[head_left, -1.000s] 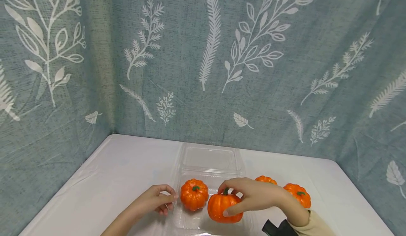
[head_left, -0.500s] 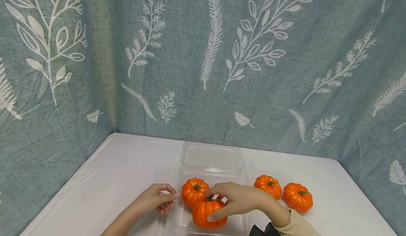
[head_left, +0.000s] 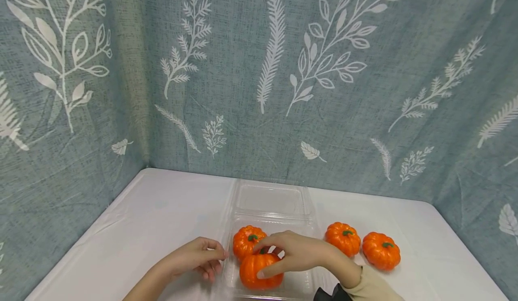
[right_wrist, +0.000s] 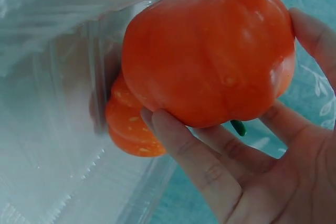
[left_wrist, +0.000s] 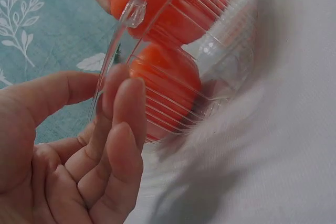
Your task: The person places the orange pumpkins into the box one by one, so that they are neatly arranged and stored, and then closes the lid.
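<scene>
My right hand [head_left: 301, 252] holds a small orange pumpkin [head_left: 252, 277] from above, thumb on its near side and fingers across the top by the green stem. In the right wrist view this pumpkin [right_wrist: 205, 51] is over the clear plastic container, close against a second pumpkin. That second pumpkin [head_left: 243, 241] sits inside the container [head_left: 297, 285], at its left. At the container's left wall, my left hand [head_left: 196, 258] pinches the clear rim [left_wrist: 137, 15] between thumb and fingers.
Two more orange pumpkins, one nearer [head_left: 342, 239] and one farther right [head_left: 381, 251], stand on the white table [head_left: 162, 206] right of the container. The clear lid [head_left: 272, 200] lies folded back. A green leaf-patterned curtain [head_left: 234, 67] encloses the back and sides.
My right hand has carried its pumpkin left and slightly down, up to the pumpkin in the container. The two pumpkins on the right have come into fuller view. My left hand stays at the rim.
</scene>
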Motion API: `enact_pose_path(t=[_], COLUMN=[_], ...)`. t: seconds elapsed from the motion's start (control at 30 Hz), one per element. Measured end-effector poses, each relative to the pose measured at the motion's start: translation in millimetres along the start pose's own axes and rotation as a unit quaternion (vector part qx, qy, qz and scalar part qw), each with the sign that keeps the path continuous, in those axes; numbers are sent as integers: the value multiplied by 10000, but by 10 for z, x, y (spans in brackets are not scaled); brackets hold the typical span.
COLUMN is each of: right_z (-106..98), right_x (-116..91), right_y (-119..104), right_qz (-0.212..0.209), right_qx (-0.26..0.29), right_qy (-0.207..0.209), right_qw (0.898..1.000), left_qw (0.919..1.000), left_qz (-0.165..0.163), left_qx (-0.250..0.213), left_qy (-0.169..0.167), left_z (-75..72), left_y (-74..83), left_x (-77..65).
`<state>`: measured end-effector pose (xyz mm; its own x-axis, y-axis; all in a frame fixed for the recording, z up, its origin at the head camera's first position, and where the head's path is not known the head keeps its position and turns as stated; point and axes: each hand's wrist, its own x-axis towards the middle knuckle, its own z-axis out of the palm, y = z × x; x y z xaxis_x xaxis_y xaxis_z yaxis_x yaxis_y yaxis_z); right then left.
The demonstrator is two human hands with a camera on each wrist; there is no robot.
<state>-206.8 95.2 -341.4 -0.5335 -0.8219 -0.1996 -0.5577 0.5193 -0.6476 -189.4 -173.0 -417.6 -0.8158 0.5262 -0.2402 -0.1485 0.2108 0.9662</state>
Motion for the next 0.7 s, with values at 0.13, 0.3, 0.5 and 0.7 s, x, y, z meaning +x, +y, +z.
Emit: enact_pose_path(t=[0.13, 0.3, 0.5, 0.7], right_z=[23, 42, 37, 80], right_x=[35, 77, 102, 128], right_y=[12, 18, 19, 26], right_qz=[-34, -149, -103, 47], right_qx=[47, -40, -188, -312], right_qy=[58, -2, -135, -74], right_qw=[10000, 9999, 9997, 9995], left_qw=[9998, 9994, 9988, 9989], left_qz=[74, 147, 220, 200], left_qx=[-98, -181, -274, -267], left_qy=[-132, -245, -344, -333], left_z=[2, 3, 15, 11], left_y=[-1, 5, 24, 17], left_x=[-9, -19, -28, -33])
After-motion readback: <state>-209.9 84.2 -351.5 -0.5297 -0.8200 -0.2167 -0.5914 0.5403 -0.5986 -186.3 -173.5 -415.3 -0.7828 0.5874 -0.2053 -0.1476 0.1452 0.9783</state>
